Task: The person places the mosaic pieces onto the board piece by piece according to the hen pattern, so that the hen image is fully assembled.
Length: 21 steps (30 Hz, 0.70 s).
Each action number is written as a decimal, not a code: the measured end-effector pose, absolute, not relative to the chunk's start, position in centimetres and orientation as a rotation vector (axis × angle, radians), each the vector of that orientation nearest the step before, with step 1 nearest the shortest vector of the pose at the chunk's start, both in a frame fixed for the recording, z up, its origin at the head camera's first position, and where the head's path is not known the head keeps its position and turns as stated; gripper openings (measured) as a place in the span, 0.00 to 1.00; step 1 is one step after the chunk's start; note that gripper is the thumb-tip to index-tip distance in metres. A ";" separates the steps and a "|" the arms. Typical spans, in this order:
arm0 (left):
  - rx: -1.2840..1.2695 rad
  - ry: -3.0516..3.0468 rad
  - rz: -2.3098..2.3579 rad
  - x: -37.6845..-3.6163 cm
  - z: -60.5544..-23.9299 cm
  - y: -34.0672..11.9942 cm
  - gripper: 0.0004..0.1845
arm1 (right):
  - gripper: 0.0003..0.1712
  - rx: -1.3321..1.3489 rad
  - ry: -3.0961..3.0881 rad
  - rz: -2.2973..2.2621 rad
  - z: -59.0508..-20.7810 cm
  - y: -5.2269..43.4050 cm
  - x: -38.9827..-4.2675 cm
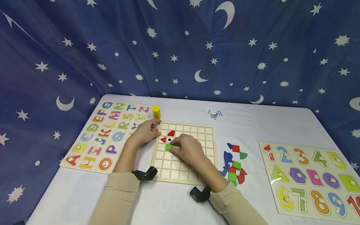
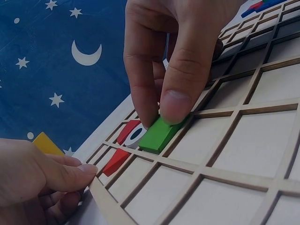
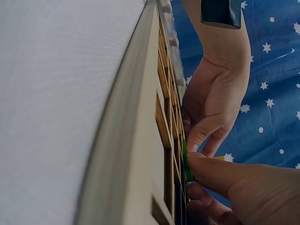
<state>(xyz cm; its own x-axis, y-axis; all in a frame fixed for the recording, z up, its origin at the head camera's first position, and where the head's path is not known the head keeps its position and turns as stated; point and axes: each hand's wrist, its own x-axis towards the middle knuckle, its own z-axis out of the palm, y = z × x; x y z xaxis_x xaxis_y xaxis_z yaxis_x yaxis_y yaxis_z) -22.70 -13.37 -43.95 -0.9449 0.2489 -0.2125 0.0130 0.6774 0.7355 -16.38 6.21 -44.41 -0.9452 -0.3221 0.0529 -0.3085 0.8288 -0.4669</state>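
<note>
We saw the grip of the right hand [image 1: 189,150] clamped on a green square [image 1: 169,147], thumb and finger pinching it at a cell of the wooden grid board [image 1: 180,181]; we could not tell whether it lay fully down. Just beside it sat a white tile [image 1: 169,140] with a black dot, with a red quarter-round [image 1: 171,133] beyond that and a red triangle [image 1: 163,140] to its left. The grip of the left hand [image 1: 144,132] was apart, thumb and forefinger touching the board's left edge near the far corner.

We judged the step in hand to be seating the green square; the next move called for lining it up with the cell walls, pressing it flat and letting go without nudging the dotted tile.

Farther out, loose pieces [image 1: 232,177] in blue, red and green lay on the bench [image 1: 242,125] right of the board. Beyond it lay a picture card [image 1: 215,113], which we took for a guide, and near the left hand stood a yellow cylinder [image 1: 156,113].
</note>
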 end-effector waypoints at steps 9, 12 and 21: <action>0.218 2.600 1.136 -22.7 -43.9 -13.4 0.29 | 0.11 -0.492 2.972 -0.766 -44.6 6.1 -16.5; 0.220 2.607 1.130 -22.7 -43.9 -13.4 0.28 | 0.11 -0.483 2.973 -0.773 -44.6 6.2 -16.5; 0.221 2.615 1.121 -22.8 -44.0 -13.4 0.29 | 0.11 -0.480 2.981 -0.793 -44.7 6.2 -16.5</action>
<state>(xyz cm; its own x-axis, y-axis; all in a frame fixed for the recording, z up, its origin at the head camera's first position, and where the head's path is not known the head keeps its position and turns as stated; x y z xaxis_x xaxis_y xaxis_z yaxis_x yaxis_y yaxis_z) -22.78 -13.36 -44.01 -0.9470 0.2508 -0.2007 0.0276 0.6859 0.7272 -16.53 6.16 -44.69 -0.9525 -0.2987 0.0590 -0.2886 0.8237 -0.4881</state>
